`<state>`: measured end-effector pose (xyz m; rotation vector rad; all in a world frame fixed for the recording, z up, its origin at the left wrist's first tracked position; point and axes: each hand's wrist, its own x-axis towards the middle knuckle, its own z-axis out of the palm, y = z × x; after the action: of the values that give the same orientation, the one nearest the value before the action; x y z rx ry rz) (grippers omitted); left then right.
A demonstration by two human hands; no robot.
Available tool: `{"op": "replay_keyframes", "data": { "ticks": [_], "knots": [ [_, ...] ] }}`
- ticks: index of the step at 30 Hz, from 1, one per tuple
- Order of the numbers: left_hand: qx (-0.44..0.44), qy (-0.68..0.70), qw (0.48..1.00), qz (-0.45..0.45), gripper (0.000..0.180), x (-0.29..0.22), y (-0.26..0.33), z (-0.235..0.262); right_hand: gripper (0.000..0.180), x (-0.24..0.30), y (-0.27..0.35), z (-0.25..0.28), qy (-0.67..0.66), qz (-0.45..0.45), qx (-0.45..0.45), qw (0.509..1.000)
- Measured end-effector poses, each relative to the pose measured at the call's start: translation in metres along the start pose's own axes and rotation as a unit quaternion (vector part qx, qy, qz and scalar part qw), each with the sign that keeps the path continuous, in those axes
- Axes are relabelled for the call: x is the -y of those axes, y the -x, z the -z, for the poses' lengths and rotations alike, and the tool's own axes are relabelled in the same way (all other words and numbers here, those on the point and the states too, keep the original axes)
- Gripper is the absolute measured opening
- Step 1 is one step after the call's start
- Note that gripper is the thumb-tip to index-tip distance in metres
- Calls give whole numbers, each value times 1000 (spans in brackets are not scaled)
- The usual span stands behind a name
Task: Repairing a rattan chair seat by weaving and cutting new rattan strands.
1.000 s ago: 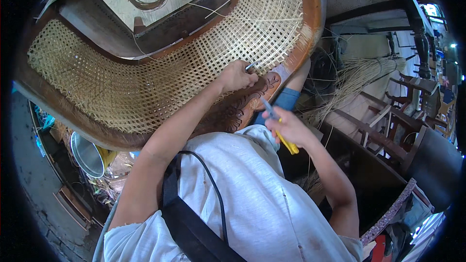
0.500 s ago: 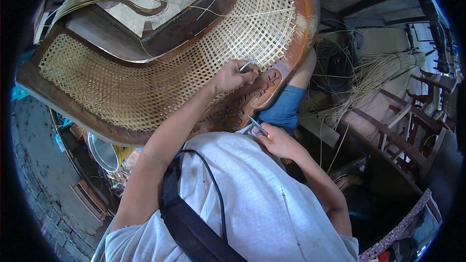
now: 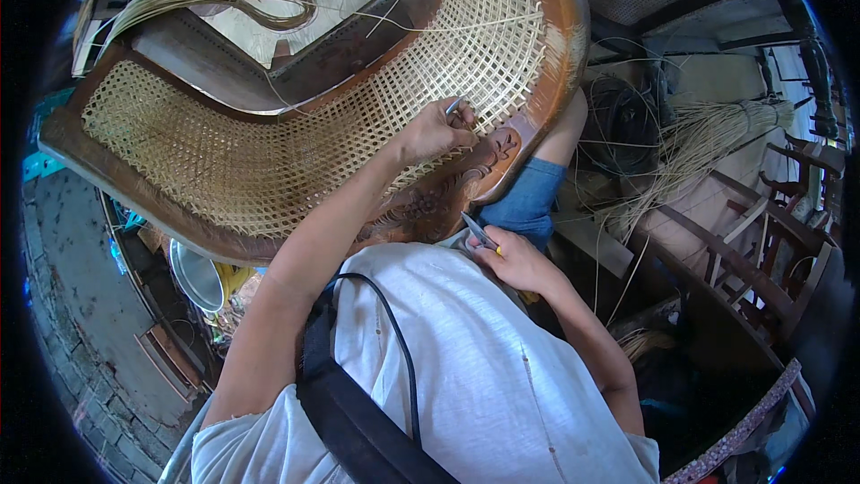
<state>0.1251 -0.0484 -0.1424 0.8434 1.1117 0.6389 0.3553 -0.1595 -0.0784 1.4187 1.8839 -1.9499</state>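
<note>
A curved wooden chair frame [image 3: 563,45] filled with woven cane mesh [image 3: 296,157] lies across my lap. My left hand [image 3: 434,133] is closed on a slim metal tool [image 3: 454,106], whose shiny end sticks up past the fingers. Its fingertips are at the mesh's lower edge, beside the carved floral part [image 3: 421,202] of the wood. Lower and to the right, my right hand [image 3: 515,260] grips a pointed metal-bladed tool [image 3: 477,229] with yellow on its handle, its tip aimed up and left, close to the frame's near edge. Most of both tools is hidden in the fingers.
A looped bundle of cane strands [image 3: 219,4] rests on the frame at upper left. Loose strands [image 3: 708,139] and a dark coil [image 3: 618,121] lie at the right, near wooden chair parts [image 3: 743,242]. A metal pot [image 3: 195,276] stands at lower left.
My left hand has shifted very slightly at the mesh edge, and its tool now stands more upright. My right hand keeps nearly the same place. The view has turned a little.
</note>
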Motion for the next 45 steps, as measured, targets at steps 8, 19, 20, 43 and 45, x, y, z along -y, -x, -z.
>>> {"op": "replay_keyframes", "data": {
  "ticks": [8, 19, 20, 43, 45],
  "knots": [
    [-45, -95, 994, -10, 27, 1, 1, -3, 24, -3, -4, 0, 8, 4, 0, 1000],
    [-75, -172, 982, -31, 31, 12, 4, 5, 24, 5, -5, -1, 4, 21, 11, 1000],
    [-89, -209, 974, -19, 38, 5, 8, 2, 23, 4, -3, -1, -12, 19, 8, 1000],
    [-504, -206, 818, 185, 47, 59, 79, 274, 36, 172, -343, -56, 539, 123, 43, 832],
    [-499, -185, 830, 168, 47, 65, 78, 274, 34, 179, -365, -72, 591, 147, 55, 792]
  ]
}}
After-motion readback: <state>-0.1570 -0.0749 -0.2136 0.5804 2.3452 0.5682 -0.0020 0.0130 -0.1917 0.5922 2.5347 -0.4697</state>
